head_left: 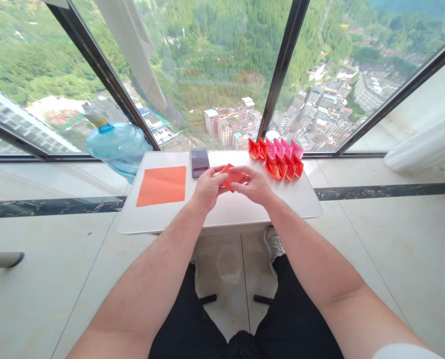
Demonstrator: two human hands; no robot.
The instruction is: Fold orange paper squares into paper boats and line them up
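Between my two hands, above the middle of the white table (pixel 240 213), is a partly folded piece of orange paper (pixel 229 175). My left hand (pixel 208 188) pinches its left side, thumb on top. On the other side my right hand (pixel 255 185) grips the paper with thumb and fingers. Some fingers are hidden behind the paper. A flat orange sheet (pixel 161 186) lies on the table to the left of my hands. To the right stand rows of folded paper pieces, pink ones (pixel 285 148) at the back and orange-red ones (pixel 284 168) in front.
A dark phone (pixel 200 163) lies at the table's back edge, just behind my left hand. Beyond the table's left end a large blue water bottle (pixel 115 144) leans by the window. Dark window frames (pixel 282 70) rise behind the table. My shoe (pixel 273 247) shows below it.
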